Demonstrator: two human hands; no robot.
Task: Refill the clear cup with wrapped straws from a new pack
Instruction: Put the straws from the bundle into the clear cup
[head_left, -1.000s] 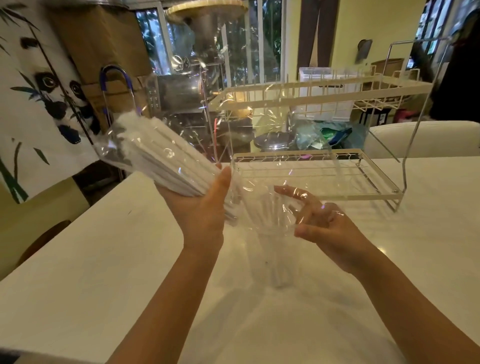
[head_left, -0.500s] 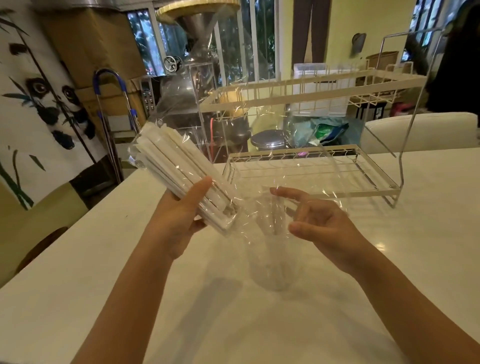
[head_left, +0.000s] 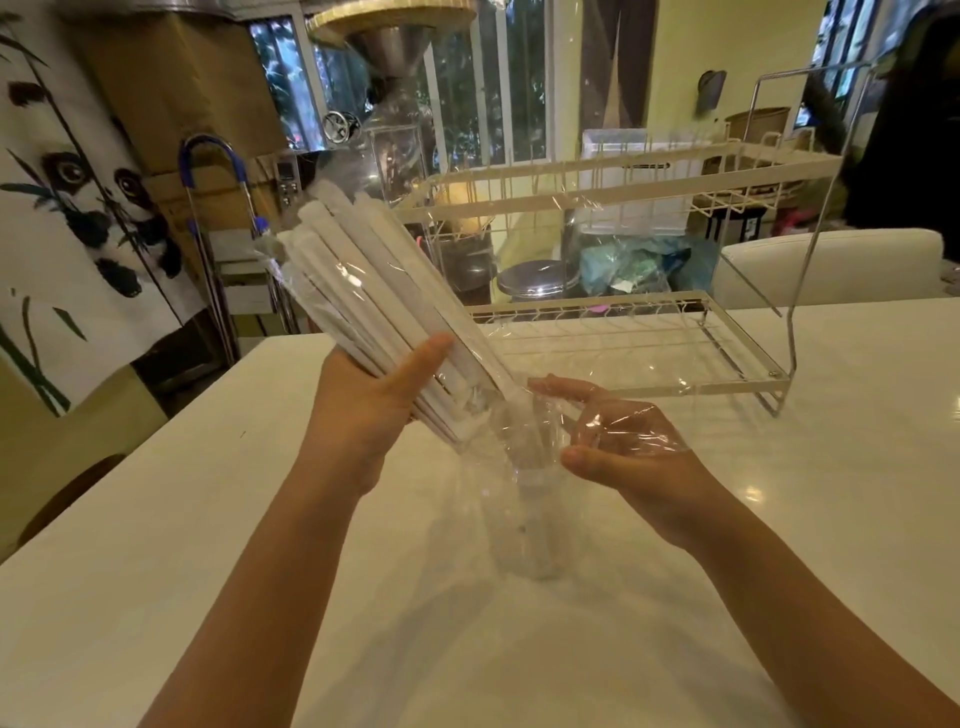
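Left hand (head_left: 371, 400): grasping straw pack (head_left: 374, 306), tilted, lower end over clear cup (head_left: 524, 509).
Right hand (head_left: 618, 441): fingers spread, grasping nothing firmly, under loose plastic wrap (head_left: 613, 421).
Cup: upright on white table (head_left: 208, 545).

- The left hand (head_left: 374, 395) grips a pack (head_left: 384, 317) of white wrapped straws, thumb across its front.
- The pack tilts, its upper end up and to the left, its lower end down over the cup (head_left: 524, 514).
- The cup stands upright on the white worktop (head_left: 260, 571), between the two forearms.
- Loose clear film from the pack drapes over the cup's mouth and across the right hand (head_left: 623, 447).
- The right hand is spread, its fingers (head_left: 561, 387) stretched toward the pack's lower end, just beside the cup's rim.
- A white wire rack (head_left: 623, 358) stands on the worktop behind the hands.
- A panda curtain (head_left: 78, 208) hangs at left.
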